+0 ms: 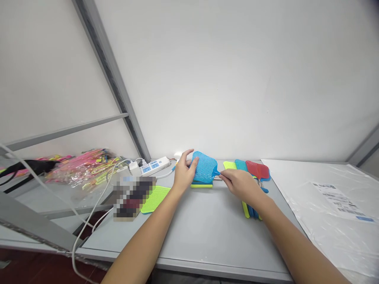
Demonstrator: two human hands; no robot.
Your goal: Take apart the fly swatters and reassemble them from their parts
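Observation:
A blue fly swatter (204, 167) with a perforated head is up in front of me, above the table's far side. My left hand (186, 170) grips the left edge of its head, thumb on the near face. With its fingers pinched, my right hand (241, 183) holds the narrow neck below the head. Just under the head lie a yellow-green handle (201, 185) and a blue one. Past my right hand, a fanned group includes a red swatter (258, 169), a teal swatter (241, 165) and a yellow-green swatter (229, 165). Several handles (251, 211) stick out below my right wrist.
A yellow-green swatter head (156, 199) lies left of my left forearm, beside a blurred-out object (133, 199). Behind them is a power strip (155, 166) with white cables. Plastic-wrapped colourful items (91, 167) fill the left side. A white plastic package (331, 205) covers the right.

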